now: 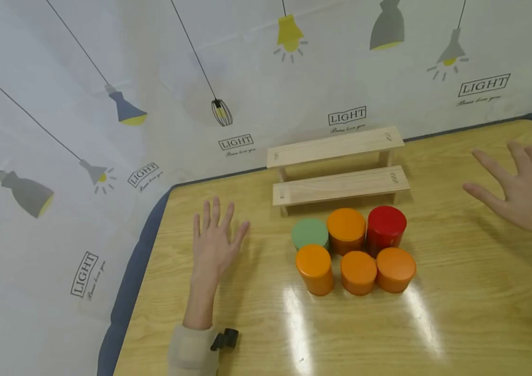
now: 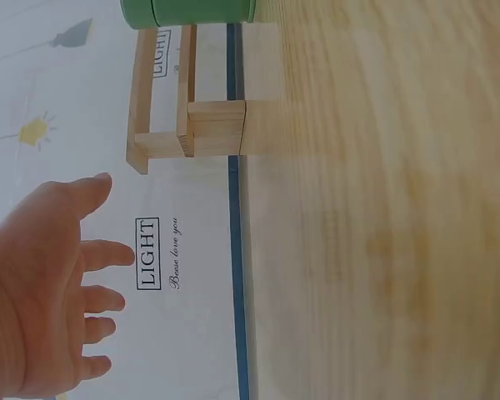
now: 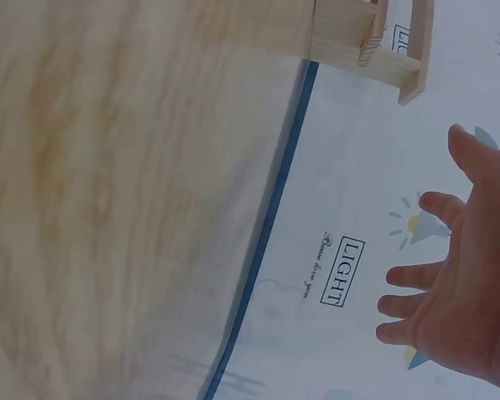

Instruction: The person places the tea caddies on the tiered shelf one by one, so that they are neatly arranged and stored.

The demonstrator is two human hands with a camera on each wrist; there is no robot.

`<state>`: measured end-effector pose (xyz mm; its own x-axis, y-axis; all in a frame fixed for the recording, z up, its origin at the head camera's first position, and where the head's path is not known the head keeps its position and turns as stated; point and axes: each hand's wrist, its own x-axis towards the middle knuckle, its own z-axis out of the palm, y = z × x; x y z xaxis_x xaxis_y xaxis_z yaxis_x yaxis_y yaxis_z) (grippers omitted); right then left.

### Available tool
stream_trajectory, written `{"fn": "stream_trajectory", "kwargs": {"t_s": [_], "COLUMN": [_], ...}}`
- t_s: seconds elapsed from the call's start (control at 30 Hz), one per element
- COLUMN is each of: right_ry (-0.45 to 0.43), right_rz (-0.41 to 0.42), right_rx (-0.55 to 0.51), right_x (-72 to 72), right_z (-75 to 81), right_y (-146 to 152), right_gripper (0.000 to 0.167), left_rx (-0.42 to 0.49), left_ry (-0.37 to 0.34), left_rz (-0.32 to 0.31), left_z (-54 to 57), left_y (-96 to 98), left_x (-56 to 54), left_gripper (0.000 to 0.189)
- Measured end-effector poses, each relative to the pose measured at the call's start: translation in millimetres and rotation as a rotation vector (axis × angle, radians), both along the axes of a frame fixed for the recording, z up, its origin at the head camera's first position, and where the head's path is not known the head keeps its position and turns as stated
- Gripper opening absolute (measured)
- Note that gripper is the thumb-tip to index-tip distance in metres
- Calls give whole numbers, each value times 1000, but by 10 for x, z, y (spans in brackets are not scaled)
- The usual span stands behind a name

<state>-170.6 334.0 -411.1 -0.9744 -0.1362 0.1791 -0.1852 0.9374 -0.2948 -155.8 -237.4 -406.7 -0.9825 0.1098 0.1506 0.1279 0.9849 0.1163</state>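
Note:
My left hand [image 1: 212, 245] is spread over the table, left of a group of round lidded canisters, and holds nothing. On the far right my right hand [image 1: 527, 190] hovers with its fingers apart, also holding nothing. In the back row of the group are a green canister [image 1: 310, 233], an orange canister [image 1: 346, 227] and a red canister [image 1: 386, 224]. The front row has a taller orange canister [image 1: 315, 269] on the left and two short ones, the middle orange canister [image 1: 358, 272] and the right orange canister [image 1: 395, 269].
Behind the canisters stands a two-step wooden rack [image 1: 341, 186], close to the table's back edge. The wooden table [image 1: 256, 324] has a dark blue edging [image 1: 136, 266]. A pale backdrop [image 1: 153, 52] printed with lamps hangs behind and to the left.

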Motion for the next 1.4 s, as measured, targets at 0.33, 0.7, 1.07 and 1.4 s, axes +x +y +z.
{"fn": "stream_trajectory", "kwargs": {"t_s": [0.33,0.7,1.07,1.4], "right_ry": [1,-81,-75,-114], "right_rz": [107,201,316,430], "right_rx": [-159,-362,-479,-564], "right_x": [16,88,130,207], "right_z": [113,113,93,55], "right_y": [-169,-355,-598,-802], "right_gripper": [71,70,71,83], "left_rx": [162,423,691,868], "left_ry": [-7,-62,-105,-150], "left_rz": [-37,-35,-80,-100], "left_z": [-38,-89,-195,-262], "left_y": [87,243,428,561], "left_x": [-70,-147,-326,-418], "left_gripper": [71,71,65,57]}}
